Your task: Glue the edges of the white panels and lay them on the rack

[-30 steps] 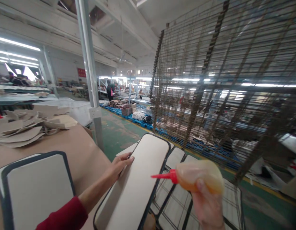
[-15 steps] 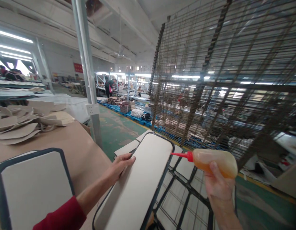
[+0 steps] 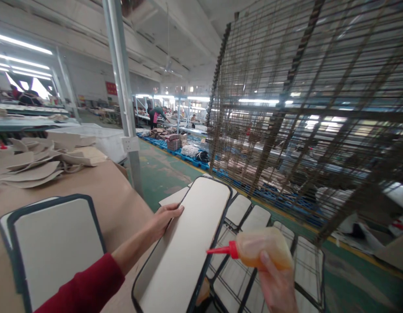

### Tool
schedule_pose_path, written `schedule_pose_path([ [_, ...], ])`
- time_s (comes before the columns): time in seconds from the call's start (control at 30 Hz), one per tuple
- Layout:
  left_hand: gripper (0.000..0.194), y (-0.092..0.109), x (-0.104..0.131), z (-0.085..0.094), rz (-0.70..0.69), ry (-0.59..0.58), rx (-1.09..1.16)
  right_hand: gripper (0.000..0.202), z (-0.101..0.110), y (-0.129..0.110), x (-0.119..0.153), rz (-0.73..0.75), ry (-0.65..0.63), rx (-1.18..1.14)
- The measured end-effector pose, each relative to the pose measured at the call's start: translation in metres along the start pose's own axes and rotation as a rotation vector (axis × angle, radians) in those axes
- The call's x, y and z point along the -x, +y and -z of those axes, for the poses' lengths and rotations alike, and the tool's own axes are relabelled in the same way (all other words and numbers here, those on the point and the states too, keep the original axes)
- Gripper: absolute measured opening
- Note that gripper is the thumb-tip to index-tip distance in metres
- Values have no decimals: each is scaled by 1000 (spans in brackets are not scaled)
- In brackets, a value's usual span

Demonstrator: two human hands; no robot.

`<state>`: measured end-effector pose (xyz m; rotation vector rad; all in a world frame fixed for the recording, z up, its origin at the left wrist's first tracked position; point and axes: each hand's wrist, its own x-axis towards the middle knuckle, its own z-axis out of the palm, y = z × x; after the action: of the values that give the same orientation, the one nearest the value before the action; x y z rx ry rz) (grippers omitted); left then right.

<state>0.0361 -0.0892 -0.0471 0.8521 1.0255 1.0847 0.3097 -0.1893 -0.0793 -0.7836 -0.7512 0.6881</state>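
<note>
A long cream panel with rounded corners and a dark edge is tilted up in front of me. My left hand grips its left edge, thumb on the face. In my right hand is a translucent squeeze bottle with amber liquid inside, held on its side. The bottle's red nozzle points left, its tip at the panel's right edge. Beneath and to the right lie several similar dark-edged panels, partly under a wire grid.
More dark-edged panels lie on the brown table at left, with a pile of cut beige pieces behind. A metal post rises past the table. Raised wire racks fill the right. A person bends over a far bench.
My right hand has brought the bottle down and left, sliding its nozzle tip lower along the panel's right edge. My left hand keeps its grip on the panel. The view has shifted slightly.
</note>
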Motion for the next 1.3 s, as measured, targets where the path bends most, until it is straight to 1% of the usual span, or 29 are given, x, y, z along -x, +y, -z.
schedule_pose_path([
  [0.03,43,1,-1,1,0,4,-3,31,0,0,3,-9,-13,6],
  [0.1,39,2,0,1,-2,4,-14,33,-1,-3,1,17,11,-8],
  [0.17,37,2,1,1,-6,1,-22,35,-6,-10,-14,83,80,-53],
  [0.23,36,2,4,-1,-6,-7,-19,39,-13,-17,-34,156,131,-86],
  [0.33,35,0,7,-4,3,-20,0,40,-19,-23,-58,230,156,-90],
  [0.43,38,1,9,-6,6,-37,19,40,-18,-22,-67,250,175,-86],
  [0.6,40,4,12,-7,20,-62,24,39,-14,-16,-59,208,140,-79],
  [0.7,36,5,12,-8,37,-37,23,41,-14,-13,-52,176,121,-80],
  [0.77,34,5,12,-9,43,-23,25,39,-13,-11,-48,163,117,-77],
  [0.9,32,5,10,-9,43,-33,31,37,-11,-6,-43,134,93,-58],
  [1.07,29,3,6,-5,49,-20,37,39,-11,-4,-38,78,87,-75],
  [1.3,27,3,0,-1,68,18,42,36,-12,-2,-29,54,80,-10],
])
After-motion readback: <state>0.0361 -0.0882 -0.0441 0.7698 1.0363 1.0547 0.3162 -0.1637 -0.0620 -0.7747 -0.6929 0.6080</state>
